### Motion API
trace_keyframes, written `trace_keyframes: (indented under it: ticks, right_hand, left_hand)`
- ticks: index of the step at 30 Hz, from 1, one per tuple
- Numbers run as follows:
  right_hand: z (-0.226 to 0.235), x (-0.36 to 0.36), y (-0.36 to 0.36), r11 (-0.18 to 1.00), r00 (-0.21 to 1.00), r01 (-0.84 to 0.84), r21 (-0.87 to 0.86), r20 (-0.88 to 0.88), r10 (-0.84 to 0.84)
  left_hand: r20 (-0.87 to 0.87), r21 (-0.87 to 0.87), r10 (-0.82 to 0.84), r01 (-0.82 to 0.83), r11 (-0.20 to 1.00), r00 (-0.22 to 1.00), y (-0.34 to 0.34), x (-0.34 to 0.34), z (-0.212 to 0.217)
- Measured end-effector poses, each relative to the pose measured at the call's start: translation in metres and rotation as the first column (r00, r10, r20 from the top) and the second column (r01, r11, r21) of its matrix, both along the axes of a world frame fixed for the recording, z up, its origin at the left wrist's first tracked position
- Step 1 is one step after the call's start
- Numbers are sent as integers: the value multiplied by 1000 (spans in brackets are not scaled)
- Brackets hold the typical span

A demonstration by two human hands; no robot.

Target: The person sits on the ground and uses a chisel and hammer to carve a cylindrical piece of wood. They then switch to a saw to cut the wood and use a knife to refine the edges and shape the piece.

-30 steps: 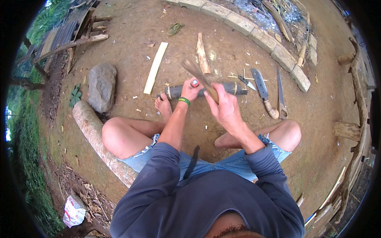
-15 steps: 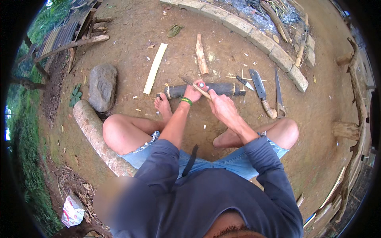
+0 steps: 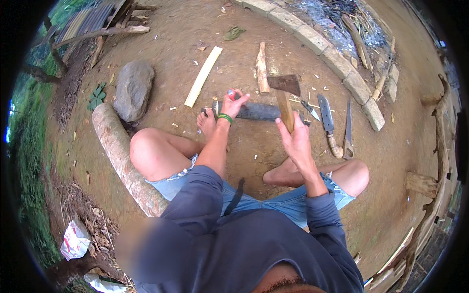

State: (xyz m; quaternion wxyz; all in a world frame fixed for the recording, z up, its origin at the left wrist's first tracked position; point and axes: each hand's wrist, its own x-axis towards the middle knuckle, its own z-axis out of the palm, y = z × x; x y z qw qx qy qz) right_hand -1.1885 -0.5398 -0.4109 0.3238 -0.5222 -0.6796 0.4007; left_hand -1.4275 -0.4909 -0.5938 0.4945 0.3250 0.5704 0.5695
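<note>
My right hand (image 3: 295, 141) is closed round the wooden handle of a hatchet (image 3: 284, 105), its dark metal head raised beyond the fingers. My left hand (image 3: 235, 105) grips a small upright red cylindrical object (image 3: 231, 93), perhaps a tool handle; its lower end is hidden by the hand. Below both hands a dark, charred-looking pole (image 3: 259, 111) lies crosswise on the ground, with a pale ring near its left end. My left foot (image 3: 207, 123) rests by that end. A small knife (image 3: 312, 111) lies near the pole's right end, the tip of its blade pointing towards me.
To the right lie a machete (image 3: 324, 117) and a saw (image 3: 348, 128). Beyond the pole are a pale wooden slat (image 3: 204, 76) and a short stick (image 3: 262, 68). A boulder (image 3: 133, 90) and a thick log (image 3: 124, 156) flank my left; a block border (image 3: 337, 62) curves round ashes.
The hatchet has swung up and right in my right hand, away from the left. My left hand has shifted slightly left and up, with the red object now showing clearly.
</note>
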Motion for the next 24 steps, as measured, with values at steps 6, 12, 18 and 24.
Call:
trace_keyframes:
  ticks: [6,12,18,24]
  right_hand:
    - [-88,5,21,988,977,143,-51,166,-132]
    - [-248,48,61,838,760,526,144,363,-540]
    - [-312,78,70,776,745,623,-101,379,-549]
    - [-300,90,93,904,829,423,-59,428,-360]
  left_hand:
    - [-128,0,-61,61,998,990,5,5,-1]
    - [-133,-7,-99,99,995,986,11,5,7]
    - [-43,-50,-79,77,996,996,6,14,3]
    - [-128,-39,-38,33,999,991,18,13,9]
